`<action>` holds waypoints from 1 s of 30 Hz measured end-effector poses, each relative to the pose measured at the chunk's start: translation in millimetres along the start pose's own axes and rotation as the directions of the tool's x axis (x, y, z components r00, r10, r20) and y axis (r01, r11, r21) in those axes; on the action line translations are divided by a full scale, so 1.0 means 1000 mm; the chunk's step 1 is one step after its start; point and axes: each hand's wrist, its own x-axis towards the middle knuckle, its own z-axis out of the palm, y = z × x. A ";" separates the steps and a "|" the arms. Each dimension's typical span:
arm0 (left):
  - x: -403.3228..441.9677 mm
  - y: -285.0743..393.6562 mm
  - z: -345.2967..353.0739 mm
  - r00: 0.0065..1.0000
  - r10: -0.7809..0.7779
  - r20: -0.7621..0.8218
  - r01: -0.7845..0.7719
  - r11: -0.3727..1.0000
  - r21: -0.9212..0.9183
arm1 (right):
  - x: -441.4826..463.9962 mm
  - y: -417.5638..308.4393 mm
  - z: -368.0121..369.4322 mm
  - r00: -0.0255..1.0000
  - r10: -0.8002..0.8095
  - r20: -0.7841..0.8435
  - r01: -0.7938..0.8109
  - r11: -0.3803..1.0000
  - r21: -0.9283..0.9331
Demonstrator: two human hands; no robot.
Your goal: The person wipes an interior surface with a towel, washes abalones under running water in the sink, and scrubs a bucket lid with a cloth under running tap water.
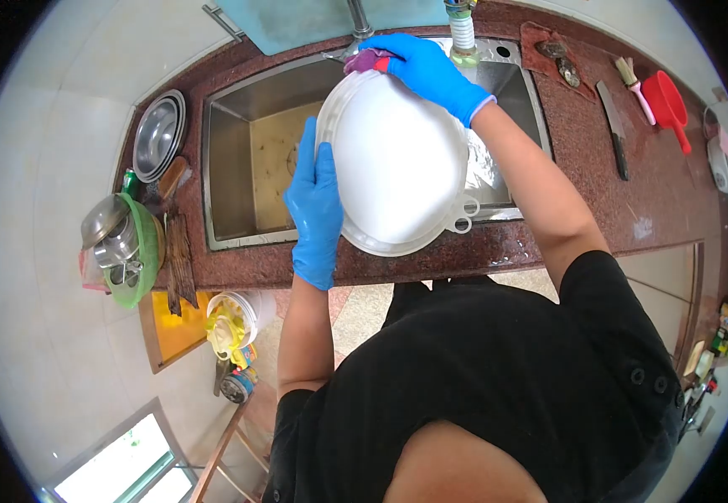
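Note:
A large round white plastic basin [401,159] is tilted over the sink's divider, with two small loops on its lower right edge. My left hand [313,205], in a blue glove, grips its left rim, thumb on the near face and some fingers hidden behind. At the top rim, my right hand [427,71], also gloved in blue, is closed on a purple scrubbing cloth [365,60] with a red patch, pressed against the basin's edge. A metal faucet [359,18] stands just behind the cloth.
The steel double sink [228,168] lies beneath. To the left are stacked metal bowls [159,134] and a green basket [147,260] of metalware. On the right counter are a knife [613,130], a brush [634,88] and a red dipper [664,99]. A white bucket [251,312] stands below.

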 end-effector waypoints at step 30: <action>-0.003 -0.066 0.035 0.958 -0.285 0.015 0.237 0.765 -0.599 | -0.179 0.112 0.082 0.946 0.321 0.048 -0.284 0.890 -0.358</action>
